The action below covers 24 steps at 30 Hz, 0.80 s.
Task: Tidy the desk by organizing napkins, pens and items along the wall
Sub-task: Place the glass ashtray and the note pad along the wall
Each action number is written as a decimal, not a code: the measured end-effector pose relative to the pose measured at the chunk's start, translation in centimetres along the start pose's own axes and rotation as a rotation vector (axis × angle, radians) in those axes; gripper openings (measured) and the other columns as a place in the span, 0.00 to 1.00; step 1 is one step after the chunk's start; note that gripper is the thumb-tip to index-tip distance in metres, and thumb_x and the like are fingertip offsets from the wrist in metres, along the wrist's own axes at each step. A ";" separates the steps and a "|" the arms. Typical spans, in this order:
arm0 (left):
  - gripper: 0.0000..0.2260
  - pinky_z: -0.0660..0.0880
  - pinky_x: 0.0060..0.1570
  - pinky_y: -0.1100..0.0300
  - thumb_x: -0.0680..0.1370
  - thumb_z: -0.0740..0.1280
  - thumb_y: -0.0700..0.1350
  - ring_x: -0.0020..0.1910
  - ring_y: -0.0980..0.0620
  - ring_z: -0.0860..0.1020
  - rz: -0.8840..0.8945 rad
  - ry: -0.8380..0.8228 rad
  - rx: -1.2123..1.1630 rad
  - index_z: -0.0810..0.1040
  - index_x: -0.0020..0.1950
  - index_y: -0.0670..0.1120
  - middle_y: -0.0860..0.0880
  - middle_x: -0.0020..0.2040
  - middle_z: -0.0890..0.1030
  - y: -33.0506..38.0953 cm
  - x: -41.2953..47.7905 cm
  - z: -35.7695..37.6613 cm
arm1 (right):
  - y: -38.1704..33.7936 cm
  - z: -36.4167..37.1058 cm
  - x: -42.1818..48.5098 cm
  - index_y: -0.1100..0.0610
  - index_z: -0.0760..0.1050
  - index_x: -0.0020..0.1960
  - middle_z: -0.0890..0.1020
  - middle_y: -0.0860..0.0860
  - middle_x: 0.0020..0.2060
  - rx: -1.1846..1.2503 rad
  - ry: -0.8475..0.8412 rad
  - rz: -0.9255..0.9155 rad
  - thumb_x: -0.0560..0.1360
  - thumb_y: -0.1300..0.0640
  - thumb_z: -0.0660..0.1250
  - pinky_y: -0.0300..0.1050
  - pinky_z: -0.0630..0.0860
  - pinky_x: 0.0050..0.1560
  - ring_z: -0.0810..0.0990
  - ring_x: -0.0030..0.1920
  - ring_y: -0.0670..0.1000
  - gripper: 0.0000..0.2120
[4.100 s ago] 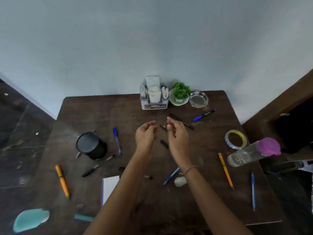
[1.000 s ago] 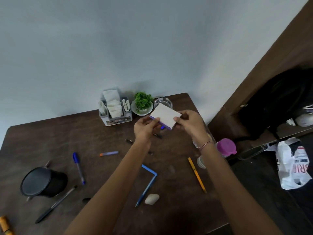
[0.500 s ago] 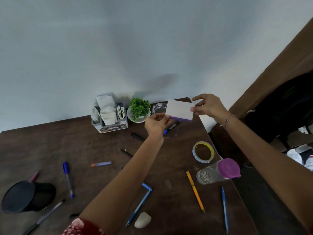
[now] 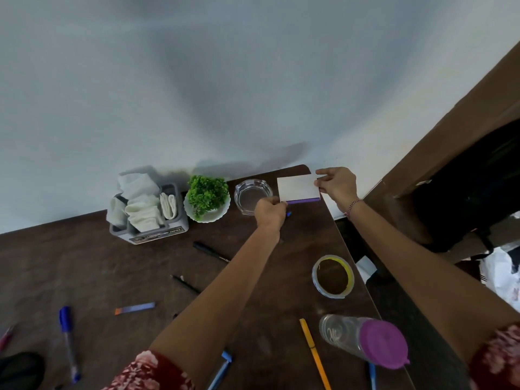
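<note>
The pad (image 4: 297, 188) sits between the two hands over the far right corner of the worktop (image 4: 84, 271), close to the wall (image 4: 197, 80) and just right of the ashtray (image 4: 251, 195). Its long axis runs left to right, along the wall, with its purple edge facing the person. Whether it already rests on the worktop cannot be told.

The left hand (image 4: 269, 212) reaches from the near side, and its grip is clamped on the pad's near left corner. The right hand (image 4: 336, 185) comes in from the right, past the worktop's edge, and its grip pinches the right short edge, thumb on top. Both arms are stretched well forward.

The pad lies level with the ashtray, the plant (image 4: 206, 194) and the napkin holder (image 4: 146, 229) in their row, so the move ahead is probably a short lowering and release. The right hand is nearer the corner and seems better placed to square it.
</note>
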<state>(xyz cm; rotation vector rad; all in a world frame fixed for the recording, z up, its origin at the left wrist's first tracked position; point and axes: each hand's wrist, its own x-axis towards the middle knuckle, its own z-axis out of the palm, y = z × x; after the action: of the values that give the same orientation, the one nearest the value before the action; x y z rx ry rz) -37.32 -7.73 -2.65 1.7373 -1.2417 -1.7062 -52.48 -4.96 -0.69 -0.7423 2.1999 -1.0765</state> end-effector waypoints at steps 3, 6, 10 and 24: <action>0.11 0.77 0.57 0.54 0.77 0.63 0.36 0.52 0.45 0.79 -0.003 -0.011 0.008 0.79 0.58 0.37 0.39 0.54 0.81 0.0 1.3 0.8 | 0.9 1.2 1.7 0.63 0.80 0.56 0.83 0.60 0.48 -0.093 0.039 -0.022 0.70 0.67 0.70 0.49 0.76 0.60 0.82 0.49 0.56 0.14; 0.10 0.73 0.46 0.58 0.77 0.60 0.35 0.43 0.49 0.75 -0.010 -0.033 0.022 0.80 0.52 0.35 0.40 0.48 0.81 -0.3 2.0 1.2 | 1.5 2.2 2.8 0.63 0.79 0.57 0.83 0.59 0.52 -0.178 0.038 -0.046 0.71 0.67 0.70 0.42 0.72 0.63 0.81 0.53 0.54 0.15; 0.10 0.69 0.43 0.57 0.76 0.58 0.35 0.38 0.52 0.71 -0.037 -0.061 -0.021 0.77 0.39 0.41 0.47 0.36 0.74 -0.4 3.2 1.9 | 2.3 3.0 3.9 0.64 0.79 0.58 0.83 0.59 0.53 -0.169 0.048 -0.043 0.71 0.67 0.69 0.39 0.71 0.62 0.81 0.54 0.54 0.15; 0.10 0.69 0.45 0.57 0.77 0.58 0.37 0.39 0.51 0.70 -0.120 -0.083 -0.096 0.70 0.37 0.45 0.47 0.36 0.70 0.5 3.4 3.2 | 3.4 4.3 3.8 0.64 0.75 0.62 0.79 0.59 0.59 -0.298 0.039 -0.121 0.75 0.64 0.67 0.43 0.69 0.65 0.78 0.58 0.57 0.16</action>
<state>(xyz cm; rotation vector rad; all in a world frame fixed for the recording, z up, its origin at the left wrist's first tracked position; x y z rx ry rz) -40.96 -9.77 -4.76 1.7312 -1.0904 -1.8915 -52.81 -7.94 -6.62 -1.0009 2.4057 -0.8323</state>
